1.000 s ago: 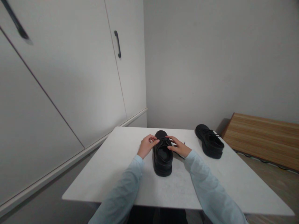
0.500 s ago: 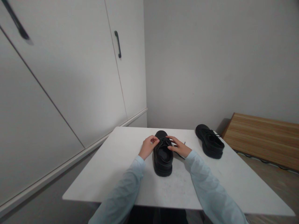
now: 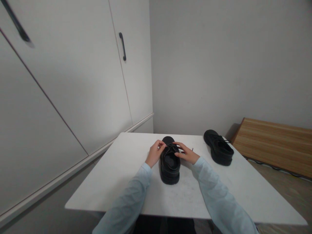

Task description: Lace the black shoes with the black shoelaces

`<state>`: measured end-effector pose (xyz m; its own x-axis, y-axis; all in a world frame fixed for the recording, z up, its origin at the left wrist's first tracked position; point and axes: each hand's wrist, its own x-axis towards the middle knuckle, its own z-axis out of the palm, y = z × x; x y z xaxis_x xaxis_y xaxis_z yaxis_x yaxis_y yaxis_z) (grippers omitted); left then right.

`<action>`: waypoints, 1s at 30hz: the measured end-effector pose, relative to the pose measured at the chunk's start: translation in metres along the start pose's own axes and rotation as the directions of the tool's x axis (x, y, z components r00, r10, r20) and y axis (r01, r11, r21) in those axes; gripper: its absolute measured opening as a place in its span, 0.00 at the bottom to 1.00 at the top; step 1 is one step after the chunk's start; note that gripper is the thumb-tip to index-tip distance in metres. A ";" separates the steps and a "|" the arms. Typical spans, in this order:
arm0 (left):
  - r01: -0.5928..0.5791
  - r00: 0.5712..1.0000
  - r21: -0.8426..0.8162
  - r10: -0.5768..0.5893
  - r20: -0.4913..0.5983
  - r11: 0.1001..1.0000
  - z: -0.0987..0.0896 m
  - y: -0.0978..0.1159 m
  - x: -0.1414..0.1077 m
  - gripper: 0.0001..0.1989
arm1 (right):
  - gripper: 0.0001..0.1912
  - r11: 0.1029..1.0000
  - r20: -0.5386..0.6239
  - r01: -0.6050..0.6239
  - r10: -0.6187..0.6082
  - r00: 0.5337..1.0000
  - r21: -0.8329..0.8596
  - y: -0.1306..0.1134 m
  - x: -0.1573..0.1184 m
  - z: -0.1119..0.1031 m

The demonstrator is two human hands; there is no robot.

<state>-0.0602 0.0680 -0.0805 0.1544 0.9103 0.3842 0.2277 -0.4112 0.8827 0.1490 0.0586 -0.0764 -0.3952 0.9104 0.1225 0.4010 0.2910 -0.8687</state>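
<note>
A black lace-up shoe (image 3: 170, 177) stands on the white table with its toe pointing away from me. At the left side of its lacing, my left hand (image 3: 155, 154) is closed, thumb and forefinger pinched on the black shoelace (image 3: 172, 148). Across the shoe's opening, my right hand (image 3: 187, 153) has its fingers apart, with thumb and forefinger resting at the right edge of the lacing. A thin lace tip pokes up behind the right hand. My fingers partly cover the lacing.
A second black shoe (image 3: 220, 149) stands at the table's far right edge. The white table (image 3: 109, 182) has a front edge close to me. White cabinets (image 3: 73, 81) with dark handles line the left side. A wood-grain panel (image 3: 275, 143) lies beyond on the right.
The length of lace that showed beneath my right wrist no longer shows there. Both hands stay in nearly the same place, and the shoes have not moved.
</note>
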 end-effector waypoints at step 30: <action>0.195 0.979 -0.542 -0.127 0.160 0.818 -0.006 0.014 -0.002 0.19 | 0.31 0.998 0.010 0.052 -0.052 0.999 -0.023 -0.001 0.002 -0.001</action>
<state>-0.0626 0.0608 -0.0670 0.2758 0.9356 0.2204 -0.3047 -0.1323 0.9432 0.1492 0.0604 -0.0751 -0.4240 0.8910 0.1626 0.3989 0.3449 -0.8497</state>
